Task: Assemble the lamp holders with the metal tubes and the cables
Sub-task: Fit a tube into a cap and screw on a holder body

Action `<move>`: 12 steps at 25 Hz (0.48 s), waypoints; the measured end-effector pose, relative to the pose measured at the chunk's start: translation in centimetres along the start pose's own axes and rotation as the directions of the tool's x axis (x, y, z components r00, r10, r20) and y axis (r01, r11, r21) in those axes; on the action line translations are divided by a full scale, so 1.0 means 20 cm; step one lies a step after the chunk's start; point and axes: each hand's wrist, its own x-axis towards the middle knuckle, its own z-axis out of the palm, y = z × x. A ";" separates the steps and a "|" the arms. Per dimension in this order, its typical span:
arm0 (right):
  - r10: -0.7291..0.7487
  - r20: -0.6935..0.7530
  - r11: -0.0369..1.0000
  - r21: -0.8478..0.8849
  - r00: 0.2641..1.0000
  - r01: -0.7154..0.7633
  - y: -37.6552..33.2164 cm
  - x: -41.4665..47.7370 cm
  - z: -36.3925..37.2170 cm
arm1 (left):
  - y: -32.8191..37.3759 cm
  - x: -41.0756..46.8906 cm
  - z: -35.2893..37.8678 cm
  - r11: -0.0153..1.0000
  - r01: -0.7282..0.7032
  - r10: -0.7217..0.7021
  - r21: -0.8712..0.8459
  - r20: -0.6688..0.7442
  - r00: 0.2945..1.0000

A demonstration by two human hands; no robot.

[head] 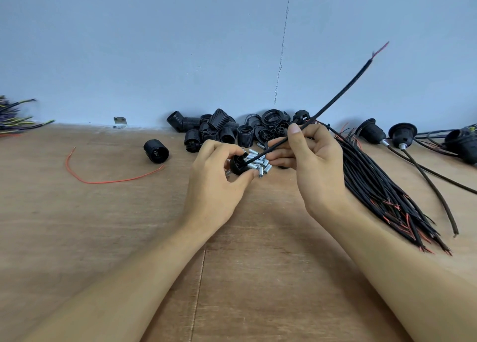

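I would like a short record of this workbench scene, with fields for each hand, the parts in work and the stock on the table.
left hand: grips a small black plastic lamp holder cap
right hand: pinches a thin black cable, lower end at the cap
cable tip: raised toward the wall, red core showing
metal tubes: heap of short silver ones on the wooden table, behind the cap
cable stock: bundle of black cables, right side
holder stock: pile of black threaded lamp holders by the wall

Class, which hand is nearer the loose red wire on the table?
Left. The left hand lies just right of the red wire; the right hand is farther right.
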 end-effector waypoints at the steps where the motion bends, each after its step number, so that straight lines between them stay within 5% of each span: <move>1: 0.011 -0.008 1.000 0.006 1.000 -0.011 0.00 0.00 0.00 | 0.00 0.00 0.00 1.000 -0.002 0.002 0.000 0.007 1.000; 12: 0.003 0.055 0.967 -0.256 0.998 0.011 0.04 -0.02 -0.01 | 0.03 0.00 -0.01 0.999 0.005 -0.005 -0.036 0.025 1.000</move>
